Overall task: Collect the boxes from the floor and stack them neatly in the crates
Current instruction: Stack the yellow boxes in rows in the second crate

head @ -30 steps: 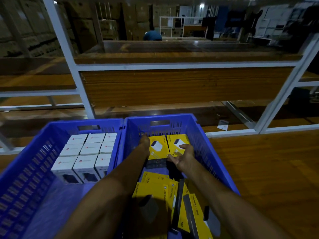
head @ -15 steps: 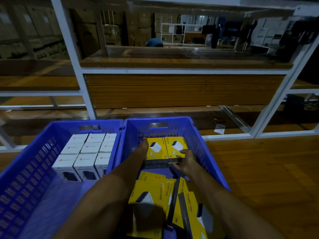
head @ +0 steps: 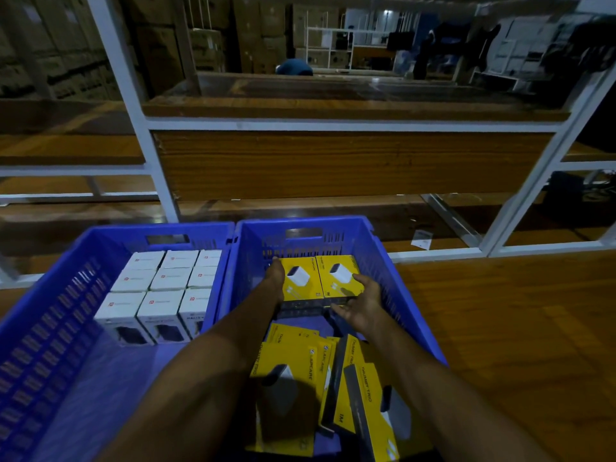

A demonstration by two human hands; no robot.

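Two blue crates stand side by side on the floor. The left crate (head: 100,238) holds neat rows of white boxes (head: 166,281). In the right crate (head: 376,241), yellow boxes (head: 320,278) are stacked two across against the far wall. My left hand (head: 275,278) presses flat against the stack's left side. My right hand (head: 361,301) touches its right front corner, fingers along the right edge and thumb at the front. More yellow boxes (head: 293,361) lie jumbled at the near end, partly under my forearms.
A white metal rack with wooden shelves (head: 333,161) rises just behind the crates. Wooden floor (head: 500,328) stretches to the right. A small paper label (head: 421,240) lies on the lowest shelf. A person in blue (head: 295,66) crouches far back among cartons.
My right hand slid from the stack's front to its right front corner. My left hand stayed on the left side. The stacked yellow boxes sit squarer against the far wall.
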